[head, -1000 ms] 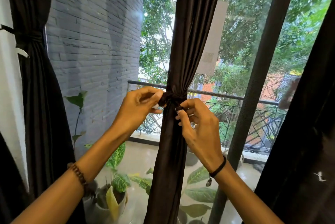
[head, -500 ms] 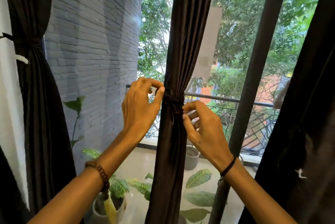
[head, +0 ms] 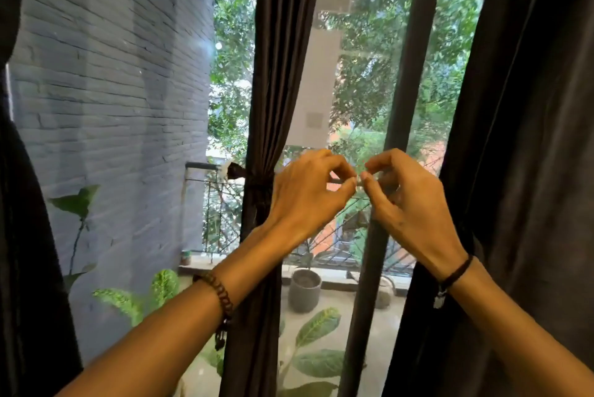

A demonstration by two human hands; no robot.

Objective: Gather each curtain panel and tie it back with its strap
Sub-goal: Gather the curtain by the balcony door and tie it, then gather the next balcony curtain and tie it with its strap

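The middle dark curtain panel (head: pixel 279 75) hangs gathered, bound at its waist by a dark strap (head: pixel 257 186) whose end sticks out to the left. My left hand (head: pixel 305 191) and my right hand (head: pixel 408 200) hover to the right of that panel, clear of it, in front of the glass. Their fingertips nearly meet. Both have curled fingers, thumb against forefinger, and I see nothing held in them. A wide dark panel (head: pixel 530 139) hangs loose at the right, just beyond my right hand. Another dark panel (head: pixel 29 236) fills the left edge.
A dark window post (head: pixel 408 75) runs upright behind my right hand. Through the glass are a grey brick wall (head: pixel 112 91), a balcony railing (head: pixel 218 197), a grey pot (head: pixel 304 289) and leafy plants (head: pixel 318 332).
Both hands have let go of the strap on the middle panel and shifted right, away from it. The view has swung right, so the middle panel now sits left of the hands.
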